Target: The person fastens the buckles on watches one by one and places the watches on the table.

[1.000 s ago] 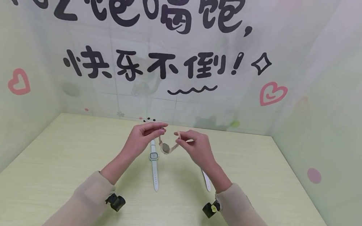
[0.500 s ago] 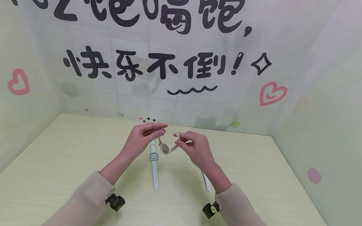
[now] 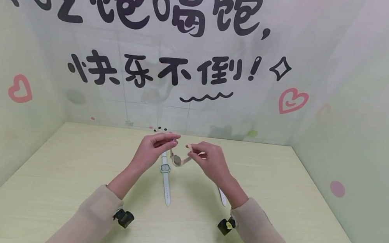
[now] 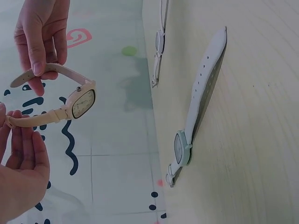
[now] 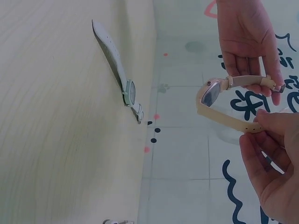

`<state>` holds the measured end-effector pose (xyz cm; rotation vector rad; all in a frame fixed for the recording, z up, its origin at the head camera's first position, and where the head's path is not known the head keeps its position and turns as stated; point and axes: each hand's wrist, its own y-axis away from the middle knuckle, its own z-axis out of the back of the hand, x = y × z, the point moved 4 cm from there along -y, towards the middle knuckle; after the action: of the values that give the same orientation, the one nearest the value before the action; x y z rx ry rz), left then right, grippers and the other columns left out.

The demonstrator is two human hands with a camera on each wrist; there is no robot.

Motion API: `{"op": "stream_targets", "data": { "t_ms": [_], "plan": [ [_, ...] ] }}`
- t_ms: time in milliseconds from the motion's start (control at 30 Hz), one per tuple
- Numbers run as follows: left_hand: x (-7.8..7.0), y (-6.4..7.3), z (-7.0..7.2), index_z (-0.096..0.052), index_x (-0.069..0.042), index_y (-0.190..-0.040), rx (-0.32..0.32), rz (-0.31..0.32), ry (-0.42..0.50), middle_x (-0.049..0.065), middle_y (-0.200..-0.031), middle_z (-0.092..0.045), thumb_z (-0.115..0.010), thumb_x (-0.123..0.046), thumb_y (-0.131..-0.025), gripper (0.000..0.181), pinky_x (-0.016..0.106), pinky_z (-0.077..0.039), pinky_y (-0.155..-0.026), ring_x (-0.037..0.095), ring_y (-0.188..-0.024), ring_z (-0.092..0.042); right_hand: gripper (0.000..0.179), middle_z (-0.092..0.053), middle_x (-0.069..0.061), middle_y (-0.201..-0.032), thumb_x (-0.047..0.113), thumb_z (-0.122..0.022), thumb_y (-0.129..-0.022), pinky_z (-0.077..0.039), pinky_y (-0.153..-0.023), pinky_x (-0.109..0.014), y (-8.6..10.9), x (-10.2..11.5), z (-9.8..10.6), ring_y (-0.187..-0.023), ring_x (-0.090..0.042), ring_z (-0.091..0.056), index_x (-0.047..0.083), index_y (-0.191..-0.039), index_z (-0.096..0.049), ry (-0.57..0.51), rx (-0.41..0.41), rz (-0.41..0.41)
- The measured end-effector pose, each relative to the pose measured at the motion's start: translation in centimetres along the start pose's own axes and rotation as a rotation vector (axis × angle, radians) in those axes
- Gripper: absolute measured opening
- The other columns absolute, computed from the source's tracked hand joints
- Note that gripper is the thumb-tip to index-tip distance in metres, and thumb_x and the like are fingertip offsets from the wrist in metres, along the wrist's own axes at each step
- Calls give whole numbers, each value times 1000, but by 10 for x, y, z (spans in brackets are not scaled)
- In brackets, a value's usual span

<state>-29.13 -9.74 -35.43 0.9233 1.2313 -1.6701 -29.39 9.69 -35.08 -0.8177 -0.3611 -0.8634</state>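
Between my two hands hangs a beige wristwatch [image 3: 177, 160], its strap bent into a U above the table. The left hand [image 3: 151, 147] pinches the buckle end of the strap; in the left wrist view the watch [image 4: 84, 103] shows its squarish dial. My right hand [image 3: 213, 158] pinches the holed end of the strap, as the right wrist view shows at the strap [image 5: 229, 121]. The two strap ends are apart. A pale green-cased watch [image 3: 165, 168] with a white strap lies flat on the table below the left hand.
Another white-strapped watch [image 3: 221, 196] lies under my right forearm, mostly hidden; the left wrist view shows more of that watch [image 4: 160, 43]. The light wood table [image 3: 80, 173] meets a printed back wall [image 3: 216, 115] and side walls. Each wrist carries a small black camera [image 3: 124, 218].
Both hands and the held watch have stayed nearly in place, sinking by a few pixels. The right fingers have shifted slightly on the strap end. The watches on the table have not moved.
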Motion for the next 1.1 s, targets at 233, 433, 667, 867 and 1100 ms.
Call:
{"op": "stream_targets", "data": {
  "t_ms": [233, 433, 667, 867, 1100],
  "plan": [
    [-2, 1, -2, -70, -7, -123, 10, 7, -24, 13, -127, -69, -69, -20, -95, 31, 13, -53, -87, -6, -98, -64, 25, -76, -8, -94, 10, -76, -88, -61, -74, -23, 1, -1, 0, -83, -18, -72, 6, -112, -76, 23, 4, 7],
    [-2, 2, -3, -71, -9, -123, 19, 5, -46, 13, -124, -70, -69, -21, -95, 31, 14, -54, -85, -3, -95, -65, 25, -76, -8, -94, 10, -75, -88, -61, -73, -23, 2, 0, 1, -83, -19, -73, 5, -112, -76, 40, 15, 5],
    [-2, 2, -6, -71, -9, -123, 33, 10, -48, 13, -122, -71, -68, -21, -95, 30, 15, -54, -83, -1, -92, -65, 24, -75, -7, -93, 10, -75, -88, -61, -73, -23, 3, -1, 1, -82, -18, -72, 5, -112, -76, 61, 22, 10],
    [-2, 3, -5, -71, -8, -123, 42, 7, -57, 13, -120, -71, -68, -20, -96, 30, 15, -54, -84, -2, -92, -65, 24, -75, -8, -93, 10, -75, -88, -61, -73, -22, 3, 1, -1, -82, -18, -73, 3, -111, -76, 66, 29, 41],
    [-1, 3, -6, -71, -8, -122, 53, 1, -56, 14, -119, -72, -68, -19, -95, 29, 15, -54, -83, -1, -92, -66, 22, -74, -8, -92, 10, -75, -88, -61, -73, -22, 2, 3, -2, -81, -18, -72, 3, -108, -76, 90, 35, 49]
  ]
}}
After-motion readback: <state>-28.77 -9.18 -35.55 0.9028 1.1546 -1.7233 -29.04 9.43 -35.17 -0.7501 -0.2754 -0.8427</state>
